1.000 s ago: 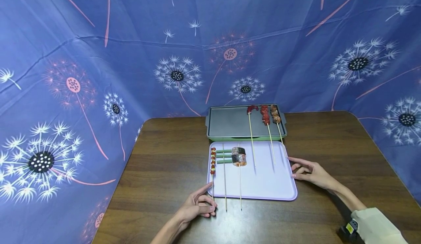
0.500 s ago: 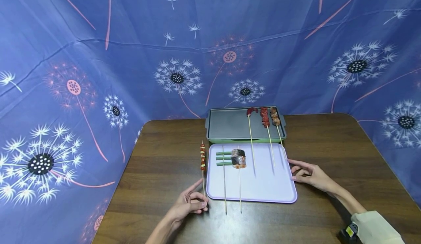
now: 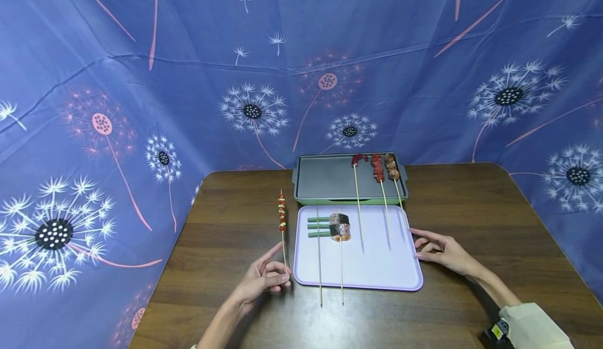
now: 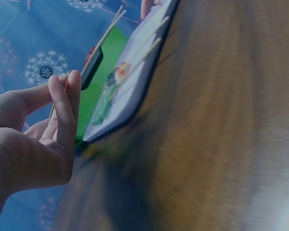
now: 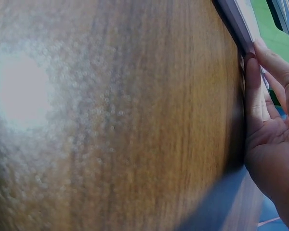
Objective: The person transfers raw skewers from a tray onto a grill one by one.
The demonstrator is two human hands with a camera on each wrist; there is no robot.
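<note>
My left hand pinches the lower stick of a skewer threaded with small red and pale pieces. It holds this upright-pointing skewer off the left side of the lavender tray. In the left wrist view, thumb and fingertips of the left hand meet on the thin stick. At the tray's right edge, my right hand grips the rim between thumb and fingers, as the right wrist view also shows. On the tray lie a skewer of green stalks and a skewer of dark-skinned fish-like chunks.
Behind the tray stands a grey-topped green griddle. Across it and the tray lie a curled red skewer, a red meat skewer and a brown meat skewer. The wooden table meets a blue patterned cloth behind.
My left hand has carried the red-and-pale skewer leftward, from over the tray's left edge to beyond it above the table. The right hand has stayed at the tray's right rim.
</note>
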